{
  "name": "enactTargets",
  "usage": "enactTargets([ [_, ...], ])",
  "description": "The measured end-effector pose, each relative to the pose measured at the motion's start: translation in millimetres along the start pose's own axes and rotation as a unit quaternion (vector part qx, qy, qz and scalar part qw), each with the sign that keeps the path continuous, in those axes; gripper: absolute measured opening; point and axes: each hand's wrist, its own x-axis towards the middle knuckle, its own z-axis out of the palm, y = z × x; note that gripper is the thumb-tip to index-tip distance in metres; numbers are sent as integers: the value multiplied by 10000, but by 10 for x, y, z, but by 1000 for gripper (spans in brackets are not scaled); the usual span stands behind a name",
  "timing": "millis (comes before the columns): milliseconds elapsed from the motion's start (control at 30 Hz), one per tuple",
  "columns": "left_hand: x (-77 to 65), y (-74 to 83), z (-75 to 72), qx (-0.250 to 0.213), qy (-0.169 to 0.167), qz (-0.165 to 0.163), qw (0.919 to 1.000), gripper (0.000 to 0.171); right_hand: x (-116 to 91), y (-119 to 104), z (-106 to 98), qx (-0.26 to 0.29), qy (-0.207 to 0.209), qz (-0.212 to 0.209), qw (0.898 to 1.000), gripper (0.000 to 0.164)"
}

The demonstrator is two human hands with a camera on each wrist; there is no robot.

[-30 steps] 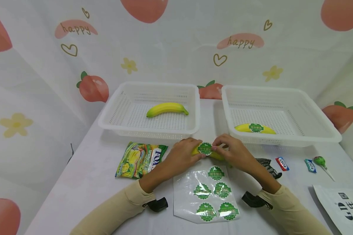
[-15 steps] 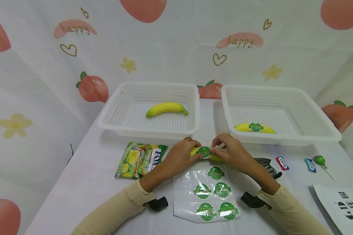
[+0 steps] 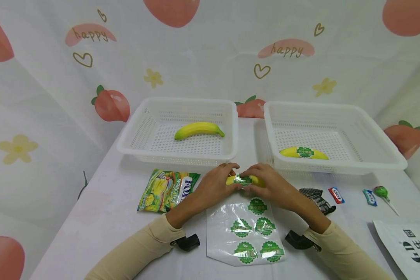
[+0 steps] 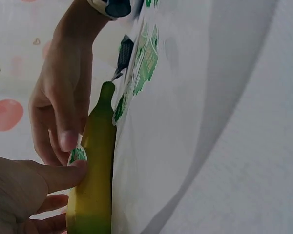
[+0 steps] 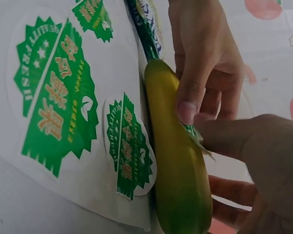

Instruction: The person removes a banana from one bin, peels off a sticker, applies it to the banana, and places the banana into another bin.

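Note:
A yellow banana (image 3: pixel 257 180) with green ends lies crosswise just beyond the sticker sheet (image 3: pixel 219 237), between both hands. My left hand (image 3: pixel 215 182) grips its left part, thumb on the near side and fingers on the far side. From the right, my right hand (image 3: pixel 274 187) holds it in the same way, its thumb at the edge of a round green-and-white sticker (image 3: pixel 243 180). In the right wrist view both thumbs meet at this sticker (image 5: pixel 191 131), whose edge stands a little off the banana (image 5: pixel 178 170). Several green stickers remain on the clear-white sheet.
Two white baskets stand behind: the left basket (image 3: pixel 176 156) holds a plain banana (image 3: pixel 198 130), the right basket (image 3: pixel 339 166) a stickered banana (image 3: pixel 320 154). A candy bag (image 3: pixel 168 190) lies left; a black wrapper (image 3: pixel 318 200), small candies (image 3: pixel 336 195), a lollipop (image 3: pixel 380 191) and a printed white bag (image 3: pixel 402 249) lie right.
My right hand has moved left along the banana, and its fingers now reach over the sticker's right side. The left hand stays nearly where it was.

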Motion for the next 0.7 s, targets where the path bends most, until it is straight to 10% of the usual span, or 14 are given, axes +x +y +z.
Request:
enactTargets([
  [700,-10,7,-18,268,-249,-6,9993,40,2,17,-16,-94,36,209,9997,34],
])
